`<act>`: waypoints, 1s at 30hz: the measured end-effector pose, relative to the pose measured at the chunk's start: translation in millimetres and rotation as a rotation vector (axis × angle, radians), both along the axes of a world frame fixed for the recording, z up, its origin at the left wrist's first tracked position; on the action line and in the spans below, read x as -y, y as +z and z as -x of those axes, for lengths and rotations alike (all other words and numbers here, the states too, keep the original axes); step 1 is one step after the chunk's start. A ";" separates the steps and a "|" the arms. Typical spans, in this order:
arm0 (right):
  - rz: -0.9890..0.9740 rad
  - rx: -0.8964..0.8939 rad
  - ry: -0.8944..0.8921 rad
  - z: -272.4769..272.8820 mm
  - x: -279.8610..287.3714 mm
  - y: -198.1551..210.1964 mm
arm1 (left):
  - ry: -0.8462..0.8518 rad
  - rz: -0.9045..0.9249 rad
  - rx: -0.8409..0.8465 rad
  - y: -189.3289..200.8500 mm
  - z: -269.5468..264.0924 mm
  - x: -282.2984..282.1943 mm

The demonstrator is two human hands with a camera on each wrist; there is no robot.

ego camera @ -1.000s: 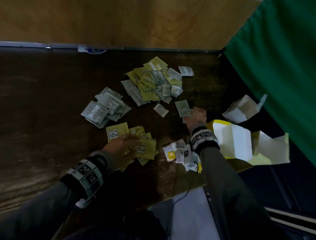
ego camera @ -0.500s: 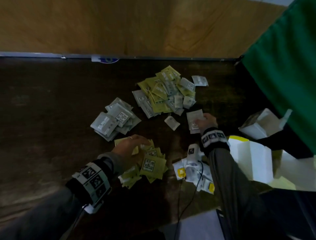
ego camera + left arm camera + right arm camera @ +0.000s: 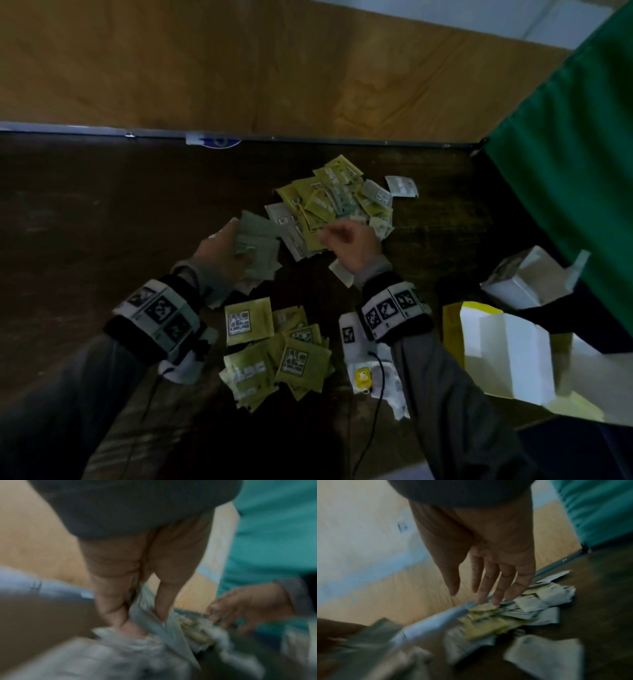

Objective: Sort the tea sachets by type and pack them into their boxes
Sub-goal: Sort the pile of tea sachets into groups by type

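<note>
On the dark table a mixed heap of yellow-green and grey sachets [image 3: 339, 198] lies at the far middle. My right hand [image 3: 329, 234] reaches onto its near edge, and in the right wrist view its straight fingertips [image 3: 494, 601] touch the heap [image 3: 530, 604] and hold nothing. My left hand [image 3: 239, 240] is at the grey sachet pile [image 3: 260, 240]. In the blurred left wrist view its thumb and fingers [image 3: 145, 612] pinch a grey sachet [image 3: 149, 615]. A sorted yellow-green pile [image 3: 277, 356] lies near me, with white yellow-tagged sachets [image 3: 373, 373] to its right.
An open yellow-and-white box [image 3: 496, 353] and a white box [image 3: 524, 281] stand at the right, beside a green cloth [image 3: 575, 164]. One loose pale sachet [image 3: 340, 274] lies under my right wrist. A metal strip [image 3: 308, 138] edges the table's far side.
My left hand left the yellow-green pile and moved forward to the grey pile, taking hold of a sachet. My right hand moved from a single grey sachet forward to the mixed heap.
</note>
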State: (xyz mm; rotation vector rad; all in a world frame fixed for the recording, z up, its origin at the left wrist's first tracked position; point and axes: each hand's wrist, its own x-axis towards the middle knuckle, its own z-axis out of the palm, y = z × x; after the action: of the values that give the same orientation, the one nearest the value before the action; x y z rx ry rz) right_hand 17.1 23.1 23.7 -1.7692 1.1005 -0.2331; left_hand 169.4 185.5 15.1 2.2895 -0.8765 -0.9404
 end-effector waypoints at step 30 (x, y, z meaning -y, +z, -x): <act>0.508 -0.356 0.006 -52.6 79.7 -8.3 | -0.071 0.037 0.183 8.5 -0.7 7.0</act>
State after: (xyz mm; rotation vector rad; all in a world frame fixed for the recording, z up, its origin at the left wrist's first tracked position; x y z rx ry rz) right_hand 69.7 -56.6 15.4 -2.3302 1.3718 -0.2104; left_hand 170.1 178.6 23.6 2.3533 -1.0490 -0.7453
